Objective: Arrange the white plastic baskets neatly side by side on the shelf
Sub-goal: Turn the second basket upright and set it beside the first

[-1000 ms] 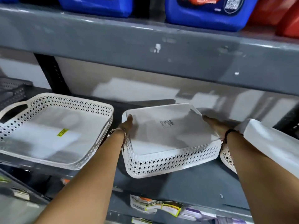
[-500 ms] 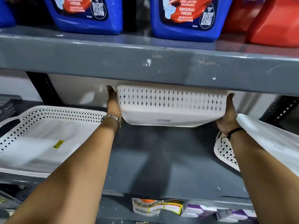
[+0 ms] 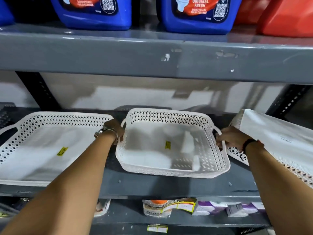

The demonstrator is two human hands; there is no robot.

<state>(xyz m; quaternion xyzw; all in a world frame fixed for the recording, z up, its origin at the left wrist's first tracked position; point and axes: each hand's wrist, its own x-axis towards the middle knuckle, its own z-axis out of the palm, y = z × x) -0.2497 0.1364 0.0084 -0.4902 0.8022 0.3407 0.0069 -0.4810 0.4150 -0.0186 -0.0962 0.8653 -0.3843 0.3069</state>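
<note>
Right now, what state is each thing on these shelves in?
Middle basket: upright, open side up, held at both handles.
Left basket: upright, resting on the shelf.
Right basket: tipped over, underside showing.
Left hand: gripping the middle basket's left handle.
Right hand: gripping its right handle.
Blue jugs: standing on the upper shelf.

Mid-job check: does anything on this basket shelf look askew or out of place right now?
Yes. The right basket is flipped and tilted, its solid base facing up, leaning over the right hand. The middle basket, held at both handles with the left hand, and the left basket sit open side up on the shelf.
</note>
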